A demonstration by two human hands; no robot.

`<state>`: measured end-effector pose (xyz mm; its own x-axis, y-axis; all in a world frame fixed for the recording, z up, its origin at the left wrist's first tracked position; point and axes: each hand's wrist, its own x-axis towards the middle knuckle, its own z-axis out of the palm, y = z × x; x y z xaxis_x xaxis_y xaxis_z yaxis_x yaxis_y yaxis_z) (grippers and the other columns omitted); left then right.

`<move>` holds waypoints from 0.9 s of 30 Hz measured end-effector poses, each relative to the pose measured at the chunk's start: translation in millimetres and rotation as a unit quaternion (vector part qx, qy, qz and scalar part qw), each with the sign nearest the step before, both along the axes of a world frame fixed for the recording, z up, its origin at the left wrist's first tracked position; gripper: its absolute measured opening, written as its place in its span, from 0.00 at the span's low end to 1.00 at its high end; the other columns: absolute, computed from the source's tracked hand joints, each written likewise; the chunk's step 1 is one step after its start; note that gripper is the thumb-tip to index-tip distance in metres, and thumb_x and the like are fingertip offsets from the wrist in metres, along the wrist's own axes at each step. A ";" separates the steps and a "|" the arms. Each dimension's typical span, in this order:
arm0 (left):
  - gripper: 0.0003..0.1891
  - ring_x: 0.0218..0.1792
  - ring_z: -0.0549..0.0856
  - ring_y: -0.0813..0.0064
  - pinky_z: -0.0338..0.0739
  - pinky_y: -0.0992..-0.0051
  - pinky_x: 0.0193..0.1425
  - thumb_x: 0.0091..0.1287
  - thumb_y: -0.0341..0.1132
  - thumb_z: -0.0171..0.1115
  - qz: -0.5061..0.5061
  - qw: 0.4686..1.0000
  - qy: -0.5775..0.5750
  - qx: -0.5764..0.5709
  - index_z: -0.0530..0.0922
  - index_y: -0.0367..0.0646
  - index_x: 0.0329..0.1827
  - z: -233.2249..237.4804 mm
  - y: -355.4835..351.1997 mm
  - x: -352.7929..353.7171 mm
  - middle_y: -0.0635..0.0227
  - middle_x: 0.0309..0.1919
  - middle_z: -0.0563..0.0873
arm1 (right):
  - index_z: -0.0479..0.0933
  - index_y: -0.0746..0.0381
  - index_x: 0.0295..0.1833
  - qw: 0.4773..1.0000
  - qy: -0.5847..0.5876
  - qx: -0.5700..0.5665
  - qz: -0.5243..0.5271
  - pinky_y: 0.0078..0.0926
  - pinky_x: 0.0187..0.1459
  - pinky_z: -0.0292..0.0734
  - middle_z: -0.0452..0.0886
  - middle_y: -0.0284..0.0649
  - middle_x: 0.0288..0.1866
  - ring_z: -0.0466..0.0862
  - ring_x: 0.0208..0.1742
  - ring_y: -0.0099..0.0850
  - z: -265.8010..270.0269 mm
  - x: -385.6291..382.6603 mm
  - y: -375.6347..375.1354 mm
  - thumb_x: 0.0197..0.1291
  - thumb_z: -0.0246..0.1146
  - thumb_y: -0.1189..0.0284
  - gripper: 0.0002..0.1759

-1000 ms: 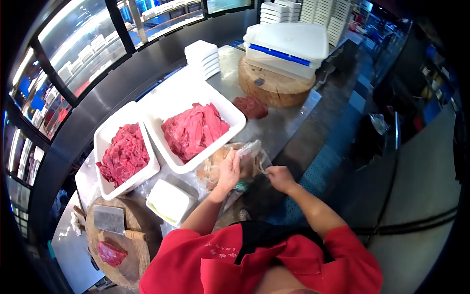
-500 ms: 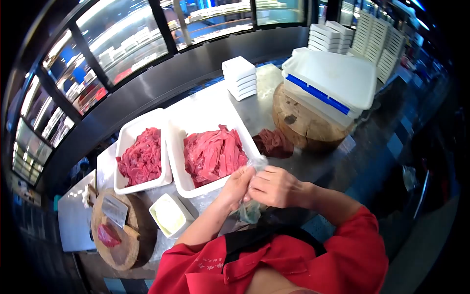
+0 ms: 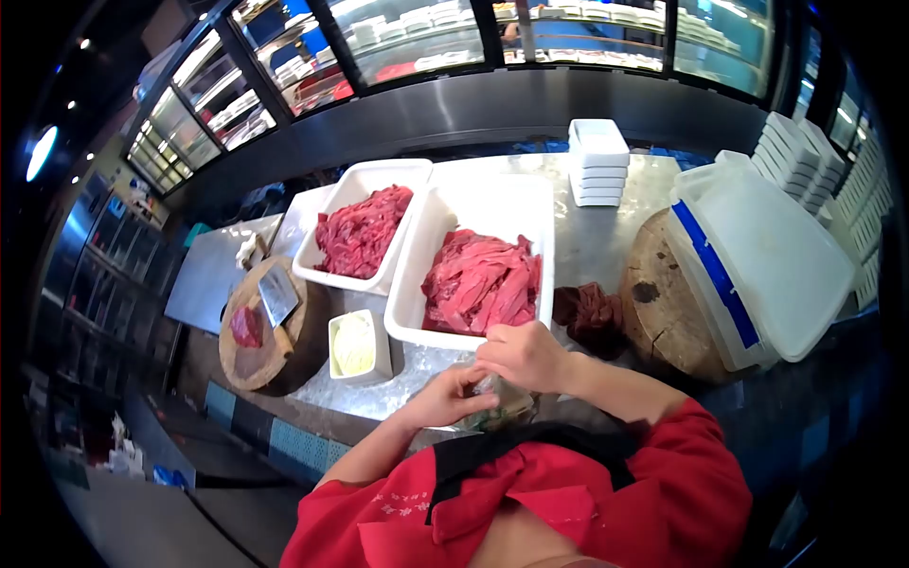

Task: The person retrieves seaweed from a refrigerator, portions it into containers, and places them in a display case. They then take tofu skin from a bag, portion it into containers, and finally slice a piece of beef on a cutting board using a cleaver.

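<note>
A clear plastic bag (image 3: pixel 511 405) with something green inside hangs just in front of my chest. My right hand (image 3: pixel 524 357) is closed, its fingers pinching the upper part of the bag. Lower and to the left, my left hand (image 3: pixel 445 396) has its fingers curled at the side of the same bag. Right beyond the hands stands a large white tub (image 3: pixel 407 317) with sliced red meat (image 3: pixel 483 284) in it. A small white container (image 3: pixel 377 358) of pale yellow shreds sits left of them.
A second white tub (image 3: pixel 322 275) holds more meat (image 3: pixel 365 230). At left, a round chopping block (image 3: pixel 251 369) carries a cleaver (image 3: pixel 278 295) and a meat piece (image 3: pixel 247 328). Brown cloth-like material (image 3: pixel 592 317), another block (image 3: pixel 663 322), lidded plastic boxes (image 3: pixel 776 256) and stacked white dishes (image 3: pixel 598 166) stand right.
The view has turned left, so the table's things appear farther right. My hands, close together at the bag before, are now slightly apart, with the left one lower.
</note>
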<state>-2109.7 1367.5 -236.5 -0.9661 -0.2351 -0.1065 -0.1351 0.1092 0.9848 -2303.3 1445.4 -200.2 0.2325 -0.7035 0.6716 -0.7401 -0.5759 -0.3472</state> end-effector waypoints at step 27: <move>0.14 0.39 0.84 0.60 0.79 0.68 0.42 0.53 0.20 0.61 0.170 0.817 0.260 -0.486 0.81 0.41 0.44 -0.6 -12.9 19.9 0.60 0.42 0.83 | 0.78 0.67 0.47 0.777 -0.450 0.425 0.110 0.21 0.42 0.72 0.80 0.34 0.38 0.76 0.39 0.22 -60.1 18.9 -17.9 0.63 0.59 0.74 0.10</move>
